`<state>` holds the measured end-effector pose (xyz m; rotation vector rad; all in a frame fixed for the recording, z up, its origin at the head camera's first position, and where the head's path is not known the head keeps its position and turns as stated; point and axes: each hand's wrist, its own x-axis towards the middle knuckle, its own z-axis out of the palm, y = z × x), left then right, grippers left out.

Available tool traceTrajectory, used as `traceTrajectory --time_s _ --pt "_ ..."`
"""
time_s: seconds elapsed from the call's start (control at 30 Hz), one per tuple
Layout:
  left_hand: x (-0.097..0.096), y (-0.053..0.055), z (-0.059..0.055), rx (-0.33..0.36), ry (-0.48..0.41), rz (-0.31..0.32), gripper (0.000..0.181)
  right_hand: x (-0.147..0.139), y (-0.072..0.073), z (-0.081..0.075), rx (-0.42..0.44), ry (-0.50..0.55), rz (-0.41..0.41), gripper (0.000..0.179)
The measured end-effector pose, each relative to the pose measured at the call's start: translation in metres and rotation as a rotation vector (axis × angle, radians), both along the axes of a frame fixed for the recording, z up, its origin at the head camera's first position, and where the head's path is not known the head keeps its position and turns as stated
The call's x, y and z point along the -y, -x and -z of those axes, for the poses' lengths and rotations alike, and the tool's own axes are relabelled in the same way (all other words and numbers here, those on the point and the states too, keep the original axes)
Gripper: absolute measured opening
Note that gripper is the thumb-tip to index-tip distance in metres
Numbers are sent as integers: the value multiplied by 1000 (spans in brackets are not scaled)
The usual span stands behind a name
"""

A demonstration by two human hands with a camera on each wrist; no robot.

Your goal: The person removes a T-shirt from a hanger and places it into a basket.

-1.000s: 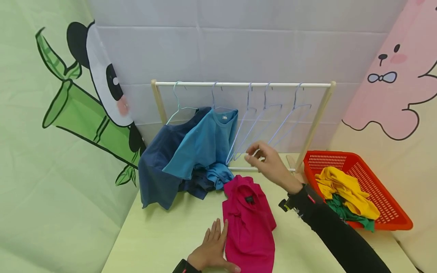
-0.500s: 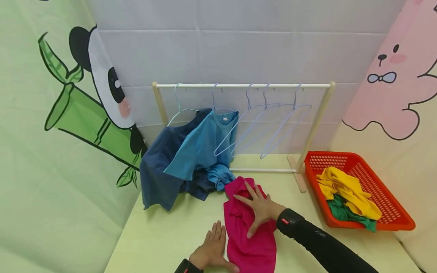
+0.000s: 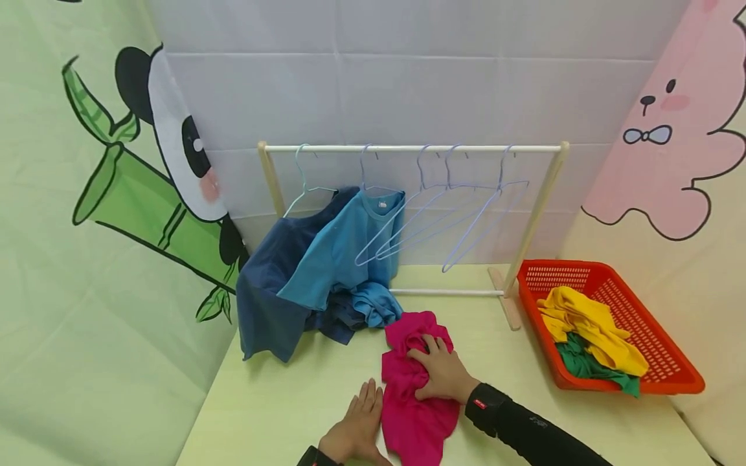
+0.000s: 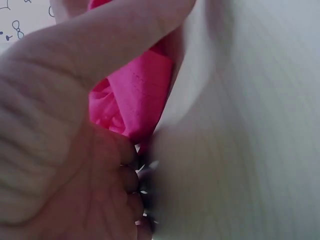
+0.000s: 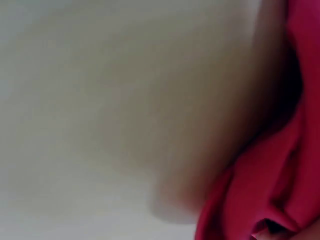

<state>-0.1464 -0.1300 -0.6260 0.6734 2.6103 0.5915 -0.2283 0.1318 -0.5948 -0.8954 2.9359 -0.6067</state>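
A bright pink shirt point(image 3: 415, 430) lies rumpled on the pale table, its upper part gathered into folds. My right hand point(image 3: 445, 375) grips those folds from above, fingers bent and thumb toward me. Beside the shirt's left edge, my left hand point(image 3: 358, 424) lies with straight fingers together and thumb stretched toward the fabric. The left wrist view has the palm point(image 4: 60, 145) upright along the tabletop, with the shirt point(image 4: 142, 92) showing beneath the thumb. Bunched pink cloth point(image 5: 265, 175) fills the lower right of the right wrist view; the right fingers are mostly hidden there.
Behind the shirt stands a white rack point(image 3: 408, 149). A navy garment point(image 3: 274, 278) and a light-blue shirt point(image 3: 332, 259) hang at its left, several bare hangers point(image 3: 472, 226) at its right. A red basket point(image 3: 658, 323) at right holds yellow point(image 3: 588, 323) and green point(image 3: 588, 362) clothes.
My right hand has come down from near the hangers onto the pink shirt and gathered its fabric. The swaying bare hangers have shifted leftward. My left hand stays almost in place.
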Motion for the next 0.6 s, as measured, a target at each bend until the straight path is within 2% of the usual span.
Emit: traceTrajectory --time_s 0.13,0.23,0.33,0.47,0.6 --pt "2 1 0 16 -17 -12 146 2 -3 3 -69 61 -2 52" --pt "2 1 -2 -3 -20 -16 147 -1 -5 1 -90 117 -18 44" --pt "3 0 -4 -21 -18 -22 147 -4 -6 -5 -67 195 -21 40" --pt "2 -2 -3 -32 -14 -29 147 -14 -8 -21 -33 339 6 35" --pt "0 -4 -7 -16 -13 -30 148 -33 -7 -52 -76 447 55 39"
